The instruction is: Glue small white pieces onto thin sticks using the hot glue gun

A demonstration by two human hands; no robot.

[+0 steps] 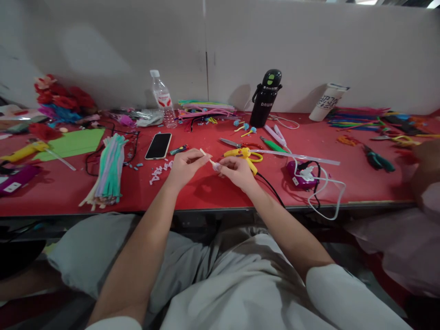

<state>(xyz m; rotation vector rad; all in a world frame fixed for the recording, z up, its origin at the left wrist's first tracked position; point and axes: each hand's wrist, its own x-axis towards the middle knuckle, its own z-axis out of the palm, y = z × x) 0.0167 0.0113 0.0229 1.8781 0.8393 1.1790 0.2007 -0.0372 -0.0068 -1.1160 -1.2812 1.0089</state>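
My left hand (185,168) is closed, its thumb and fingertips pinching a short cream pipe cleaner stem (202,151). The stem slants down toward a small lilac fuzzy piece (216,167), which the fingers of my right hand (238,171) pinch. Both hands nearly meet just above the red table (197,195), and the fingers partly hide the join. Beside my right hand lies a yellow glue gun (238,152) with a black cord. Scissors (231,143) with yellow handles lie around it. Several lilac clippings (157,173) are scattered left of my left hand.
A phone (158,146) and a bundle of pastel pipe cleaners (112,169) lie to the left. A water bottle (163,98) and black flask (265,101) stand behind. At right are a clear glue stick (302,157), purple box (301,176) with cables, pliers (377,159) and another person's arm (426,165).
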